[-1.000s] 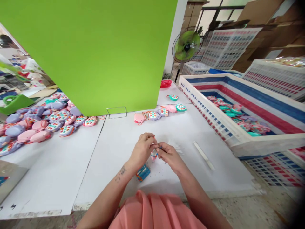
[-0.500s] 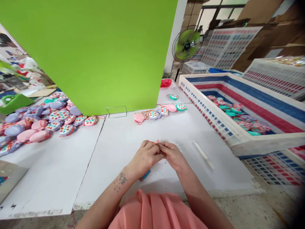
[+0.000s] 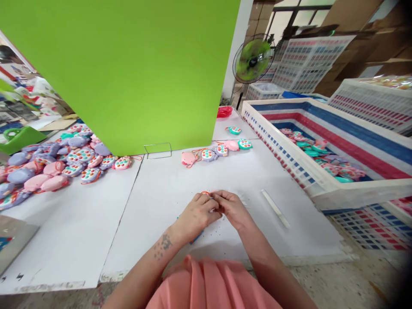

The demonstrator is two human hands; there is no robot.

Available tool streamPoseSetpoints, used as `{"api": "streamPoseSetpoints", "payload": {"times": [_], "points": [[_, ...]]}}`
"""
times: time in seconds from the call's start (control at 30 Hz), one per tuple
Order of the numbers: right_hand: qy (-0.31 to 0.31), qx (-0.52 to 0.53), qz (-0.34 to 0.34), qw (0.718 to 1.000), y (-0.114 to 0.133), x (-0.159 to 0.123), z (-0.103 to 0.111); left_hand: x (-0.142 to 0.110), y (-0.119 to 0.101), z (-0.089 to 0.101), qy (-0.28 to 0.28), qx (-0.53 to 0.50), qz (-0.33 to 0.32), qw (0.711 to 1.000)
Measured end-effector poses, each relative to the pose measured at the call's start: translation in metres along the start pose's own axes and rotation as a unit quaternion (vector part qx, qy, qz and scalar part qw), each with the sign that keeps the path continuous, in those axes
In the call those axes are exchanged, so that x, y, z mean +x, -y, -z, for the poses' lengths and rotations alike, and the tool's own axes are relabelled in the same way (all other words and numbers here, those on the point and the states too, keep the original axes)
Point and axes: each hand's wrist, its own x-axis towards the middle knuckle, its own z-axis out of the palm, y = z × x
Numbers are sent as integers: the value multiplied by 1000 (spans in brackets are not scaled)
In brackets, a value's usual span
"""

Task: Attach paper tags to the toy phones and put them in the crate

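My left hand [image 3: 200, 214] and my right hand [image 3: 232, 208] meet over the white tabletop [image 3: 154, 201], fingertips pinched together. A thin orange cord loop [image 3: 205, 192] sticks out beyond the fingers where they meet. Whatever else they may hold is hidden by the fingers. Under my left wrist, part of a small blue object [image 3: 197, 237] shows. Tiny dark specks are scattered around the hands. Farther back lies a short row of animal-shaped toys with coloured dots, among them a pink toy [image 3: 188, 159], a lilac toy [image 3: 208, 155] and a teal toy [image 3: 245, 144].
A heap of similar toys [image 3: 51, 161] covers the left back. The green panel [image 3: 144, 77] stands upright behind, with a wire frame [image 3: 158, 151] at its foot. To the right are a white strip [image 3: 275, 208] and a large lined crate [image 3: 325, 189] holding toys. A fan [image 3: 254, 61] stands behind.
My left hand has shifted slightly down, and more of the orange cord loop now shows beyond its fingers. My right hand stays nearly in place.
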Motion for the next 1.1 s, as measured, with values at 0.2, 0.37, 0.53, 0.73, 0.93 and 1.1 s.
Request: {"api": "streamPoseSetpoints", "payload": {"times": [0.2,0.37,0.53,0.73,0.93,1.1], "points": [[-11,-41,6,999,2,1,-2,-1,5,-8,-49,-60,27,997],[-65,-283,138,947,0,7,4,-3,13,-11,-173,-332,172,911],[-126,-420,355,826,-1,10,3,-6,20,-15,-266,-475,303,782],[-8,-299,296,907,-3,8,-8,-8,19,-17,-296,-592,363,656],[-18,-363,323,874,2,3,-13,-9,19,-17,-310,-577,386,649],[-51,-483,392,781,9,-3,-20,-9,18,-16,-285,-557,371,686]]}}
